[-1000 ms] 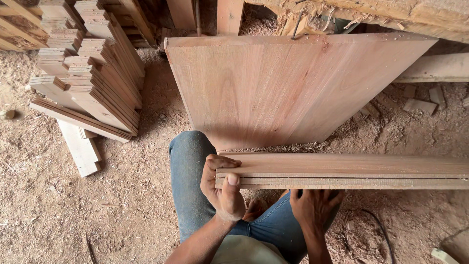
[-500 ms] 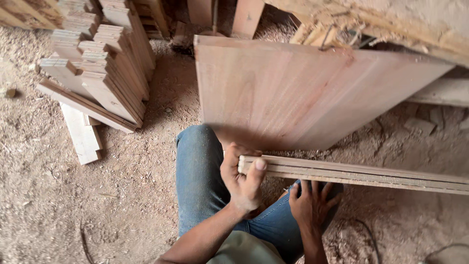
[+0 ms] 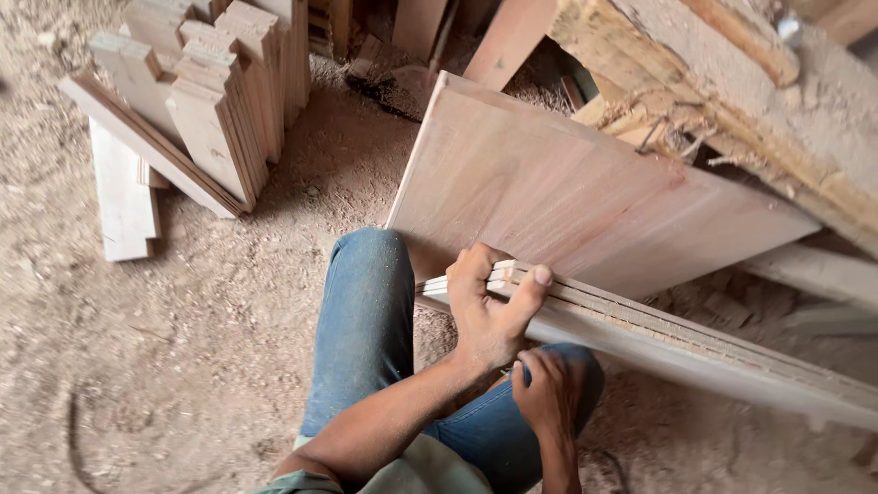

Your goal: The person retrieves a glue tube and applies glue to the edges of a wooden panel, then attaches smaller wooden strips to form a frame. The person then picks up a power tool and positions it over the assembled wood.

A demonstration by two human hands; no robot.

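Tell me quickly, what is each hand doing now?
Left hand: closed, fingers gripping the end of the stacked wooden boards.
Right hand: resting on the knee, holding nothing visible.

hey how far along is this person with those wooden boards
Done: a wide panel leans on the rough bench, and cut planks are stacked on the sawdust floor. In hand: the left hand grips the end of a thin bundle of boards; the right hand rests on the knee. Left: the bundle is not yet set down.

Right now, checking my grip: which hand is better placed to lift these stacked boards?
Probably the left hand: it grips the end of the stacked boards. The right hand sits on the knee below.
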